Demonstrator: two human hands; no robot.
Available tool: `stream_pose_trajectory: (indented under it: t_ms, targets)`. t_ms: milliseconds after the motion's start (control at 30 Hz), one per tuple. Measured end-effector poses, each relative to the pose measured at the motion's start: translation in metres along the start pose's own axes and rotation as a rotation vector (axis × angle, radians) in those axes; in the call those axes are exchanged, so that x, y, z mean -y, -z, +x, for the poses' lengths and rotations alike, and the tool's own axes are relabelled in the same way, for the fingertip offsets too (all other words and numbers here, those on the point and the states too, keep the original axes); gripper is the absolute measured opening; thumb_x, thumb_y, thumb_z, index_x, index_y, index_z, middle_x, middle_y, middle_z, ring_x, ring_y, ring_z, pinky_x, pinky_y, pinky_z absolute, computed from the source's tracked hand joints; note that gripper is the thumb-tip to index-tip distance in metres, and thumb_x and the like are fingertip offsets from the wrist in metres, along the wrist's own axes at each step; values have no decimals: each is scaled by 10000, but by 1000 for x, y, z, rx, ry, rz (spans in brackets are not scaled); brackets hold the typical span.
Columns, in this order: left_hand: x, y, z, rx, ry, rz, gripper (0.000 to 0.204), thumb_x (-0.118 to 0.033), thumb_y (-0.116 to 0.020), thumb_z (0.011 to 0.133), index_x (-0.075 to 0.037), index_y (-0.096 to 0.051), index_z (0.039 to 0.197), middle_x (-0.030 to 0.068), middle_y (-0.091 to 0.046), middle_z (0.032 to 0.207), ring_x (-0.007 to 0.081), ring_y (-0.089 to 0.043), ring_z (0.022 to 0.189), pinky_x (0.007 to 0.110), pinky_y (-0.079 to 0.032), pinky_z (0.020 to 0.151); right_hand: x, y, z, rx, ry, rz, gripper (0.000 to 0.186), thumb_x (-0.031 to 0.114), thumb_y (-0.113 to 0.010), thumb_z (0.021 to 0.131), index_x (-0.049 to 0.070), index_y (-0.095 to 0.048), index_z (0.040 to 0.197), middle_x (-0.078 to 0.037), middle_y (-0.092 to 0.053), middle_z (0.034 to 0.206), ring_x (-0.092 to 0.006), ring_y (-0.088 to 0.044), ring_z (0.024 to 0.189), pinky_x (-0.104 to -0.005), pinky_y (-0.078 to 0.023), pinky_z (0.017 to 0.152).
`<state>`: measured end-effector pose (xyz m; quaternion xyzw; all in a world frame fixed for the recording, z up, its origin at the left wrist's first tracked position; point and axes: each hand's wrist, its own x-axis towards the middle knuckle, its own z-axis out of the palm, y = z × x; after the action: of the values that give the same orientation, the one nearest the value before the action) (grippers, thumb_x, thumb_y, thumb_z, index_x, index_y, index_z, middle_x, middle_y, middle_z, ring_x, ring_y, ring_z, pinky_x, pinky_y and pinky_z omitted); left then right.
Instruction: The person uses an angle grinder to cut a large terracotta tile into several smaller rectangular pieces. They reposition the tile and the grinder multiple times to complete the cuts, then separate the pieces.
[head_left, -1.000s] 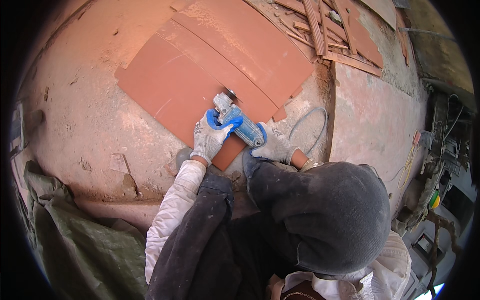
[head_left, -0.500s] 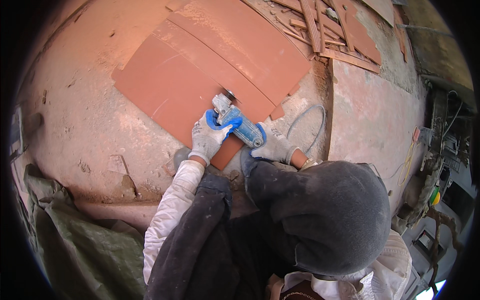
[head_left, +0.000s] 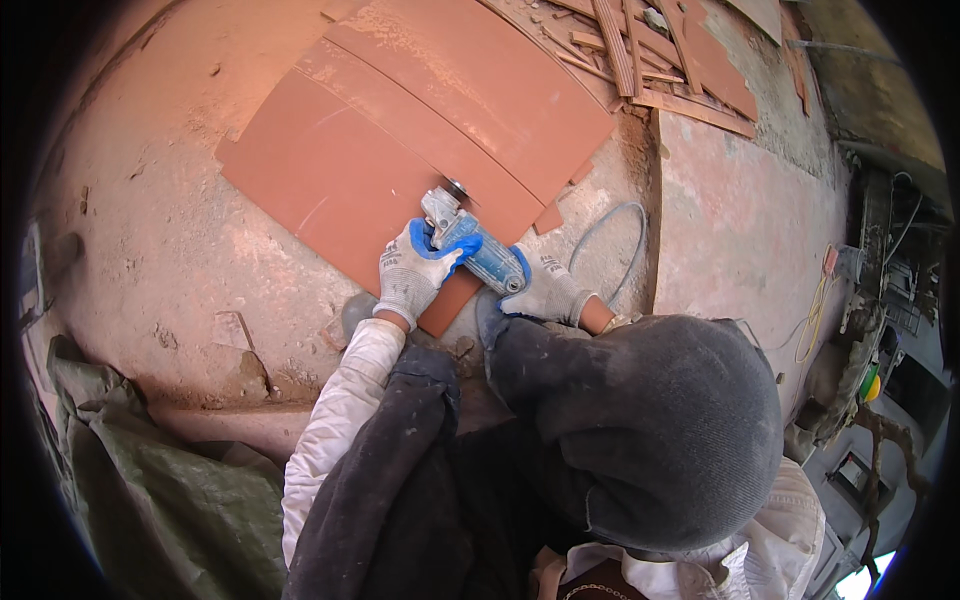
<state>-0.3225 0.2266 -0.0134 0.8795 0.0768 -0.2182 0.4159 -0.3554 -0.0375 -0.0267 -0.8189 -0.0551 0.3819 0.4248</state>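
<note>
While the left hand (head_left: pixel 412 265) wraps the front of the blue grinder (head_left: pixel 492 262), just behind its grey head, the right hand (head_left: pixel 545 290) grips the rear end of the body; both wear pale gloves with blue palms; the left fingers are curled round the tool, and the right ones are closed on it too, though their tips are mostly hidden.

The disc (head_left: pixel 457 190) shows as a blur at the far end of the tool, spinning by the look of it, over a dark line in the red sheet (head_left: pixel 360 185); whether it bites into the surface I cannot tell; the sheet lies flat on the dusty floor (head_left: pixel 130 260), one corner showing below the tool, between the hands.

Compared with a second ago, hands, grinder and sheet all sit slightly further left in the view; since they shift together, the head has probably turned; the disc keeps nearly the same place on the line, any advance being too slight to judge; the grip is unchanged, so the work seems held at one spot.

Right of the sheet lies a grey cord (head_left: pixel 641 235); beyond it, loose strips (head_left: pixel 618 50).
</note>
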Motion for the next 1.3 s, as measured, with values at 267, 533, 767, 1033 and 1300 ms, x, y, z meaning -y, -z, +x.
stream_pose_trajectory:
  t_ms: [267,533,767,1033,1300]
  targets:
    - [-3,-2,-3,-11,-31,82,510,-444,-969,838,-70,-692,1047,175,-790,930,411,-778,903,518,-607,812,11,9,-6,62,-99,32,799,358,-890,741,28,-633,1422,-266,-752,1285,-441,-729,1221,-473,-577,1090]
    - [-3,-6,-2,43,42,28,516,-453,-975,828,-70,-702,1040,176,-792,928,421,-777,903,521,-612,812,3,5,-8,44,-112,17,771,360,-898,729,15,-653,1374,-270,-763,1239,-436,-740,1200,-470,-584,1068]
    - [-4,-6,-3,34,-6,97,518,-480,-972,822,-78,-705,1013,177,-787,922,418,-773,910,523,-609,814,-2,2,-12,14,-77,33,736,370,-897,732,14,-664,1332,-267,-768,1223,-433,-745,1174,-471,-587,1049]
    - [-1,-8,-4,22,-60,162,538,-508,-967,826,-77,-699,1005,171,-779,922,414,-767,911,529,-605,821,-5,1,-13,34,-84,35,735,374,-892,728,15,-651,1323,-264,-755,1214,-439,-738,1172,-471,-584,1043]
    - [-3,-10,-5,32,-26,156,611,-597,-943,831,-50,-735,1008,158,-792,899,379,-782,892,498,-599,829,-14,-4,-16,12,-57,-7,732,370,-885,729,21,-648,1327,-269,-752,1213,-456,-733,1172,-478,-576,1039]
